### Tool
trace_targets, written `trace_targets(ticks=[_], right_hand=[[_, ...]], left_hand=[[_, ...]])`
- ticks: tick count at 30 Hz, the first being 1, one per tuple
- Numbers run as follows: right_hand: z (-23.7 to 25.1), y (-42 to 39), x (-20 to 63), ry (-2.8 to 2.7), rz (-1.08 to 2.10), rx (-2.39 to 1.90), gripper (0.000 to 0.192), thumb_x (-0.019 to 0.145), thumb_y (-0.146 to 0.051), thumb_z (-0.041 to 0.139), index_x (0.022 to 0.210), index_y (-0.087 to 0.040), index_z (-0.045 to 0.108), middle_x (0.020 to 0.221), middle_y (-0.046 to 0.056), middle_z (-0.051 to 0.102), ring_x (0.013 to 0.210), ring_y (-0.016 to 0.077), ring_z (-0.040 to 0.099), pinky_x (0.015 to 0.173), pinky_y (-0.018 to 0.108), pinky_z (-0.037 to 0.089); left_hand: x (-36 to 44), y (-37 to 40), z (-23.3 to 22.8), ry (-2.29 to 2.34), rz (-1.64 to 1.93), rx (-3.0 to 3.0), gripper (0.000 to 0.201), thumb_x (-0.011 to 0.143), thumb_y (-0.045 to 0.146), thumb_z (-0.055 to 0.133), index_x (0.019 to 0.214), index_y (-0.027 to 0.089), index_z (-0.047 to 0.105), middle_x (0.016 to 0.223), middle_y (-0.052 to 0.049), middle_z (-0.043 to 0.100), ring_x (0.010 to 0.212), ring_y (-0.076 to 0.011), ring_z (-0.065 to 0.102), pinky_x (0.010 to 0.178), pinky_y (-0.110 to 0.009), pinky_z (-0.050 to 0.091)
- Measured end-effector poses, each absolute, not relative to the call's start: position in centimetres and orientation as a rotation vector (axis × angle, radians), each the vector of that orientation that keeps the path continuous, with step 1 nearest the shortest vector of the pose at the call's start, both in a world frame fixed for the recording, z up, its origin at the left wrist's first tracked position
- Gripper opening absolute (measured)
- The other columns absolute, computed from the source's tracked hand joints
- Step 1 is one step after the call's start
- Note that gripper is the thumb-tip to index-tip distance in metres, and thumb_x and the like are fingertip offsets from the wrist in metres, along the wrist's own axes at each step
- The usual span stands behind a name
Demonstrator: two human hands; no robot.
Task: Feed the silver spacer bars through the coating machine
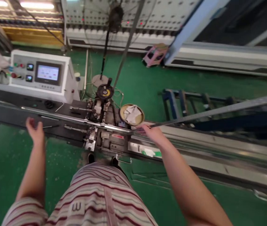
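The right hand (152,131) is gripping the near end of a long metal strip (218,110), which is stretching away to the right above the machine bed (194,147), just beside a round tin (132,115). The left hand (35,130) is hovering open, fingers spread, over the dark rail (11,110).

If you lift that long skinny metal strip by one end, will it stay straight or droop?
Probably droop a little: the metal strip is very long and thin, and the right hand grips only one end. It looks light for its length. Its shiny surface might feel slippery.
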State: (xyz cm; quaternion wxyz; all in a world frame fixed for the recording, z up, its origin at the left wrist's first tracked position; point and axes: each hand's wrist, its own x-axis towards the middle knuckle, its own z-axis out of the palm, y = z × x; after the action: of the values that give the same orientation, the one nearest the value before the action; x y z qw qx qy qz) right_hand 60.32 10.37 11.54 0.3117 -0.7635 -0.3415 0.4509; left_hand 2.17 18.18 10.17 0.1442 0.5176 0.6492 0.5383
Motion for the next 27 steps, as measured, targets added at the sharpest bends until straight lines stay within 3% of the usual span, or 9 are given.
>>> trace_targets(ticks=[4, 8, 15, 21, 27], right_hand=[[11.3, 12.8, 54.7, -1.041, 1.251, -1.975, 0.026, 0.089, -0.025, 0.049, 0.09, -0.014, 0.073, 0.095, 0.012, 0.075, 0.087, 0.0238, 0.073, 0.08, 0.036, 0.06], [11.2, 15.3, 48.9, -1.237, 1.247, -1.962, 0.029, 0.09, -0.024, 0.047, 0.093, -0.013, 0.074, 0.09, 0.01, 0.075, 0.081, 0.0208, 0.073, 0.075, 0.032, 0.061], [10.3, 19.6, 38.6, -1.473, 1.201, -1.9, 0.03, 0.089, -0.023, 0.047, 0.089, -0.012, 0.075, 0.084, 0.008, 0.075, 0.072, 0.0171, 0.073, 0.071, 0.027, 0.059], [9.8, 22.7, 30.0, -1.425, 1.236, -1.766, 0.03, 0.085, -0.022, 0.049, 0.089, -0.012, 0.077, 0.078, 0.005, 0.074, 0.068, 0.015, 0.071, 0.072, 0.026, 0.059], [14.4, 22.2, 29.1, -1.211, 1.348, -1.638, 0.023, 0.081, -0.019, 0.053, 0.079, -0.013, 0.075, 0.066, 0.003, 0.071, 0.063, 0.0144, 0.069, 0.064, 0.024, 0.06]], left_hand=[[4.5, 11.3, 1.6, 1.985, 1.585, 1.193, 0.056, 0.084, 0.029, 0.066, 0.137, 0.022, 0.048, 0.145, -0.013, 0.049, 0.134, -0.0278, 0.046, 0.109, -0.049, 0.043], [3.8, 6.3, -1.4, 2.025, 1.551, 1.052, 0.051, 0.084, 0.032, 0.066, 0.133, 0.025, 0.054, 0.141, -0.013, 0.053, 0.134, -0.0276, 0.049, 0.108, -0.047, 0.043], [-1.4, 4.0, -0.9, 2.104, 1.528, 1.06, 0.044, 0.085, 0.03, 0.064, 0.128, 0.025, 0.058, 0.135, -0.011, 0.056, 0.129, -0.0274, 0.051, 0.108, -0.048, 0.043], [-0.8, 8.7, 1.2, 1.813, 1.592, 0.83, 0.046, 0.079, 0.019, 0.069, 0.124, 0.022, 0.061, 0.14, -0.011, 0.053, 0.137, -0.0261, 0.043, 0.119, -0.048, 0.031], [2.7, 16.5, 3.9, 1.527, 1.574, 0.584, 0.06, 0.088, 0.03, 0.064, 0.143, 0.024, 0.04, 0.146, -0.016, 0.05, 0.135, -0.022, 0.051, 0.116, -0.046, 0.036]])
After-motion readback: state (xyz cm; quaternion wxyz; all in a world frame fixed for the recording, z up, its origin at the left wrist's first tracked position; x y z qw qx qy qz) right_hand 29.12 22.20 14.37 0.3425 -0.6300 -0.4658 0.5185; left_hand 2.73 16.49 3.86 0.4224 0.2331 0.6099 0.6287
